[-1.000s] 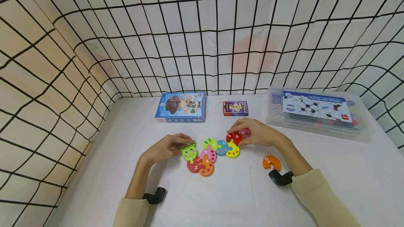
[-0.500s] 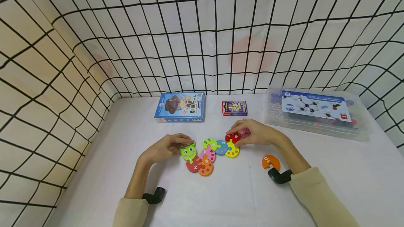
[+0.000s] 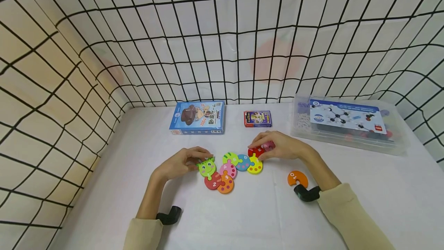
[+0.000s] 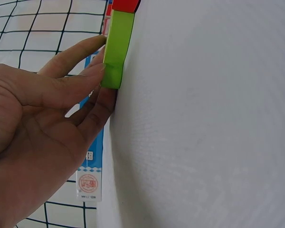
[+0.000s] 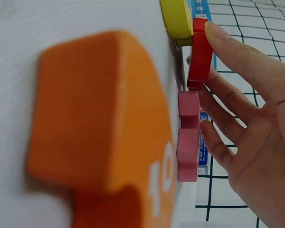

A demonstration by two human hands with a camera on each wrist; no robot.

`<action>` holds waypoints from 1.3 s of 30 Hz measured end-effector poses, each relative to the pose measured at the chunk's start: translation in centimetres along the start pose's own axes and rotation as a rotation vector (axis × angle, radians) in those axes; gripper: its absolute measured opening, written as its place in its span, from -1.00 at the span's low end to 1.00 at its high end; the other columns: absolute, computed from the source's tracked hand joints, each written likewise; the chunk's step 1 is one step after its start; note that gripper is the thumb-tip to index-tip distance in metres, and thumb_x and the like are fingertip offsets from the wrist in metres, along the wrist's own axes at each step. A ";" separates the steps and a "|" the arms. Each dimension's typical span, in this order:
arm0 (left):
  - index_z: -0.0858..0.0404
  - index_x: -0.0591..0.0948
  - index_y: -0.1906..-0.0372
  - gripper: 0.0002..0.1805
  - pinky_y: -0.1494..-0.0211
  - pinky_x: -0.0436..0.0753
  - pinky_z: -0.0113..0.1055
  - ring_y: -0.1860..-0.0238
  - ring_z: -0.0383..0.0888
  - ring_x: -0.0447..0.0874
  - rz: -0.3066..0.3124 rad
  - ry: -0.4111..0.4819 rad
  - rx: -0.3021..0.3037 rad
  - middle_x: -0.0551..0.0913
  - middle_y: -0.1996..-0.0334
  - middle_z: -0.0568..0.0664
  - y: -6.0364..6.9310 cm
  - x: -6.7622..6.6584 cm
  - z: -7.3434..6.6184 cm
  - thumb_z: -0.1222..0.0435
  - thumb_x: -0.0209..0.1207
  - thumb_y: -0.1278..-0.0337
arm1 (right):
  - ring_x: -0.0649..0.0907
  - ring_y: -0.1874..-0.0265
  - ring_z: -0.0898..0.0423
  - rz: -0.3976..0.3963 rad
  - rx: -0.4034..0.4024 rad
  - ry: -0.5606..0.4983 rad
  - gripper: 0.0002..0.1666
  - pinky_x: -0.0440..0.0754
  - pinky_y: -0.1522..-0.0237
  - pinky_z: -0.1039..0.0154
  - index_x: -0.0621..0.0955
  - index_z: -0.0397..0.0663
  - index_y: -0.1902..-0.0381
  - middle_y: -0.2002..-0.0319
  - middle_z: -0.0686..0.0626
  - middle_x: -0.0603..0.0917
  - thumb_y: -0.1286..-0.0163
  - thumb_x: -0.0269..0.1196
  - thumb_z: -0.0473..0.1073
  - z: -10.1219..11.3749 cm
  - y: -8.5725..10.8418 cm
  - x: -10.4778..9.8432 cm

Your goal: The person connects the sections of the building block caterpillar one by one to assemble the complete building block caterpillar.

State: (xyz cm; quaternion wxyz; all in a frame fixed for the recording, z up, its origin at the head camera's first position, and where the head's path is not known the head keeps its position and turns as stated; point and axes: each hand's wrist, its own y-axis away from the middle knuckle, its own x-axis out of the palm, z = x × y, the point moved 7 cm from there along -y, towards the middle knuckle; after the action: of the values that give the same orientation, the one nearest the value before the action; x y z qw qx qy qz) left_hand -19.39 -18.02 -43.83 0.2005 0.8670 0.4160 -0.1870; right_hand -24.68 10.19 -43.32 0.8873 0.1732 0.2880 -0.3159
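Note:
Flat caterpillar puzzle pieces with numbers form a winding chain on the white table. My left hand (image 3: 180,162) pinches the green caterpillar-head piece (image 3: 207,168) at the chain's left end; the left wrist view shows the thumb on this green piece (image 4: 118,50). At the other end, my right hand (image 3: 286,146) holds the red number 8 piece (image 3: 255,152) against the yellow piece (image 3: 256,166). In the right wrist view, the thumb lies on the edge of the red piece (image 5: 201,59). A pink piece (image 3: 268,146) sits beside it, partly under the right hand.
Apart from the chain, an orange number 10 piece (image 3: 302,179) lies near the right wrist. A blue game box (image 3: 198,117), a small card box (image 3: 257,119) and a clear plastic case (image 3: 350,124) stand at the back. Black-lined white cloth (image 3: 222,49) rises behind them.

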 end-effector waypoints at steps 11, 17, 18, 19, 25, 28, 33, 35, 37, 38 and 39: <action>0.24 0.62 -0.33 -0.43 -0.42 0.58 -0.08 -0.35 0.14 0.51 0.001 0.020 -0.004 0.53 -0.36 0.17 0.0 0.0 0.0 0.65 0.07 -0.27 | 0.55 -0.23 -0.08 0.032 -0.003 0.033 -0.54 0.46 -0.39 -0.24 0.75 0.08 -0.17 -0.16 -0.04 0.66 -0.30 0.47 -0.19 0.5 -0.5 0.0; 0.24 0.62 -0.33 -0.43 -0.42 0.58 -0.08 -0.35 0.14 0.50 0.000 0.017 -0.006 0.52 -0.37 0.16 0.0 0.0 -0.1 0.64 0.07 -0.28 | 0.54 -0.25 -0.09 0.034 -0.012 0.015 -0.54 0.42 -0.38 -0.24 0.75 0.07 -0.17 -0.17 -0.05 0.66 -0.29 0.47 -0.19 0.3 -0.5 0.2; 0.23 0.62 -0.33 -0.43 -0.42 0.58 -0.09 -0.35 0.14 0.50 0.000 0.015 -0.007 0.52 -0.37 0.16 0.0 0.0 -0.1 0.64 0.07 -0.28 | 0.54 -0.26 -0.09 0.035 -0.013 0.009 -0.54 0.42 -0.39 -0.25 0.74 0.06 -0.17 -0.17 -0.05 0.67 -0.30 0.47 -0.20 0.2 -0.5 0.1; 0.23 0.62 -0.33 -0.43 -0.42 0.58 -0.09 -0.35 0.14 0.50 -0.001 0.014 -0.007 0.52 -0.37 0.17 0.0 0.0 -0.1 0.64 0.08 -0.28 | 0.54 -0.26 -0.10 0.035 -0.012 0.005 -0.54 0.43 -0.39 -0.25 0.74 0.06 -0.18 -0.18 -0.05 0.67 -0.30 0.47 -0.20 0.2 -0.5 0.1; 0.24 0.62 -0.33 -0.43 -0.42 0.58 -0.07 -0.35 0.14 0.50 0.001 0.010 -0.003 0.52 -0.37 0.17 0.0 -0.1 0.1 0.64 0.08 -0.28 | 0.54 -0.29 -0.11 0.034 -0.004 -0.018 -0.54 0.44 -0.40 -0.26 0.74 0.05 -0.19 -0.21 -0.05 0.67 -0.31 0.45 -0.24 0.0 -0.4 0.1; 0.25 0.62 -0.33 -0.44 -0.42 0.58 -0.06 -0.35 0.16 0.50 0.002 0.008 0.004 0.52 -0.36 0.19 0.0 -0.1 0.1 0.65 0.08 -0.28 | 0.53 -0.27 -0.10 0.027 -0.009 -0.020 -0.55 0.41 -0.40 -0.28 0.74 0.04 -0.17 -0.18 -0.05 0.68 -0.31 0.45 -0.21 -0.1 -0.4 0.2; 0.25 0.62 -0.32 -0.44 -0.42 0.57 -0.06 -0.35 0.15 0.51 -0.003 0.005 -0.008 0.52 -0.36 0.19 0.0 -0.1 0.2 0.66 0.08 -0.28 | 0.50 -0.26 -0.08 0.030 -0.020 0.001 -0.55 0.41 -0.35 -0.20 0.74 0.09 -0.20 -0.19 -0.02 0.66 -0.34 0.44 -0.17 -0.1 -0.3 0.5; 0.23 0.63 -0.32 -0.44 -0.42 0.58 -0.07 -0.35 0.14 0.52 -0.005 0.003 -0.018 0.52 -0.36 0.17 -0.1 0.0 0.2 0.66 0.08 -0.28 | 0.49 -0.25 -0.07 0.043 -0.025 0.010 -0.53 0.46 -0.29 -0.13 0.72 0.10 -0.22 -0.20 -0.02 0.65 -0.35 0.43 -0.17 -0.1 -0.1 0.6; 0.22 0.63 -0.32 -0.43 -0.42 0.58 -0.08 -0.35 0.12 0.52 0.000 -0.002 -0.023 0.52 -0.37 0.15 -0.2 0.1 0.1 0.65 0.08 -0.29 | 0.48 -0.25 -0.08 0.056 -0.031 0.018 -0.52 0.47 -0.25 -0.07 0.72 0.10 -0.23 -0.22 -0.03 0.64 -0.34 0.41 -0.20 -0.1 0.1 0.7; 0.21 0.63 -0.33 -0.43 -0.42 0.58 -0.08 -0.35 0.10 0.52 0.003 -0.003 -0.025 0.52 -0.37 0.14 -0.2 0.1 0.1 0.66 0.07 -0.29 | 0.48 -0.25 -0.09 0.062 -0.033 0.018 -0.51 0.47 -0.23 -0.06 0.71 0.10 -0.23 -0.22 -0.04 0.64 -0.34 0.41 -0.21 -0.1 0.2 0.7; 0.22 0.62 -0.33 -0.43 -0.42 0.58 -0.08 -0.35 0.11 0.52 0.007 -0.009 -0.017 0.52 -0.37 0.15 -0.3 0.2 0.0 0.66 0.06 -0.29 | 0.48 -0.26 -0.09 0.066 -0.035 0.015 -0.51 0.47 -0.23 -0.06 0.71 0.09 -0.23 -0.22 -0.04 0.63 -0.33 0.41 -0.23 -0.1 0.3 0.7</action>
State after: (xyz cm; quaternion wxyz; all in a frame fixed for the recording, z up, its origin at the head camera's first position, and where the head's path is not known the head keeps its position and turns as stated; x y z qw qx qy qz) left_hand -19.47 -17.72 -43.96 0.2103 0.8658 0.4139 -0.1865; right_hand -24.09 10.14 -43.81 0.8978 0.1696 0.2944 -0.2801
